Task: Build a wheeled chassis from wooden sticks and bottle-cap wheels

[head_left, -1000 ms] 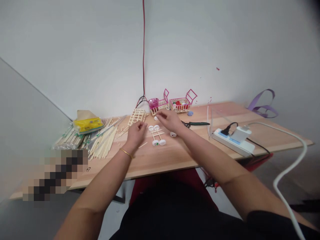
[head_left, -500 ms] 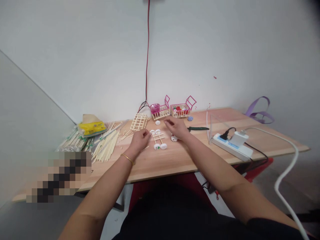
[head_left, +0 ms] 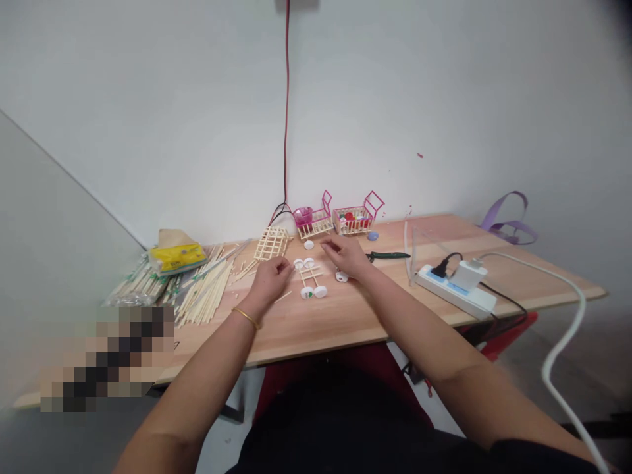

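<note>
A small chassis of pale wooden sticks (head_left: 310, 271) with white round wheels at its corners lies on the table between my hands. My left hand (head_left: 270, 282) is closed in a pinch just left of the chassis, its fingertips close to a far wheel (head_left: 298, 263). Over the right far side of the chassis, my right hand (head_left: 346, 255) also pinches thumb and finger together. Anything between either hand's fingertips is too small to make out. One loose white disc (head_left: 309, 245) sits beyond the chassis. Another white piece (head_left: 341, 276) lies partly beneath my right hand.
Behind stand a stick basket frame (head_left: 271, 243) and two miniature carts (head_left: 316, 227) (head_left: 353, 221) with pink handles. Loose sticks (head_left: 210, 289) and a yellow tissue pack (head_left: 178, 257) lie left. Green-handled pliers (head_left: 390, 255) and a power strip (head_left: 457, 293) are at right.
My left hand has drawn slightly left, away from the chassis wheel. My right hand stays nearly in place, and the whole view has shifted a little.
</note>
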Action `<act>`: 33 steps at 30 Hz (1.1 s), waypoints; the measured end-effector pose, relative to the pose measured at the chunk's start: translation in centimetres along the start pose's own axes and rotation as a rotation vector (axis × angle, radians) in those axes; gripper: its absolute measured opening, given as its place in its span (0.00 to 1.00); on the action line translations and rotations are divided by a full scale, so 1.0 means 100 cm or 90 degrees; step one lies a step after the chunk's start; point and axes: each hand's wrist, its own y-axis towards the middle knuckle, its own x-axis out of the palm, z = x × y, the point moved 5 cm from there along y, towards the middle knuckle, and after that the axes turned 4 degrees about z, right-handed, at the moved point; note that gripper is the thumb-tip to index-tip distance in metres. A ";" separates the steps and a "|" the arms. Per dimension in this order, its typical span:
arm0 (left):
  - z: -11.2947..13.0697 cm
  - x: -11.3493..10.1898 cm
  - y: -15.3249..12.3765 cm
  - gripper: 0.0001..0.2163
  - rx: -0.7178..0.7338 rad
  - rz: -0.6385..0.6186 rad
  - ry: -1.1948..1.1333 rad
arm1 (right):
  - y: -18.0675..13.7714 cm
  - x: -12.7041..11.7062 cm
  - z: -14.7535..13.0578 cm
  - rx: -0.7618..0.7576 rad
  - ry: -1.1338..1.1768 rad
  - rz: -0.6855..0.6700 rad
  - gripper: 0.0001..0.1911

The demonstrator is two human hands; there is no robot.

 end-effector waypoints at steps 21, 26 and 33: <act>0.007 0.002 -0.004 0.12 -0.040 -0.137 -0.112 | -0.001 0.008 0.001 -0.002 -0.022 -0.075 0.10; 0.014 0.005 -0.011 0.12 -0.037 -0.264 -0.131 | -0.001 0.007 -0.001 -0.003 -0.017 -0.075 0.10; 0.023 0.010 -0.014 0.12 0.015 -0.279 -0.078 | 0.000 0.007 -0.002 -0.005 -0.017 -0.084 0.10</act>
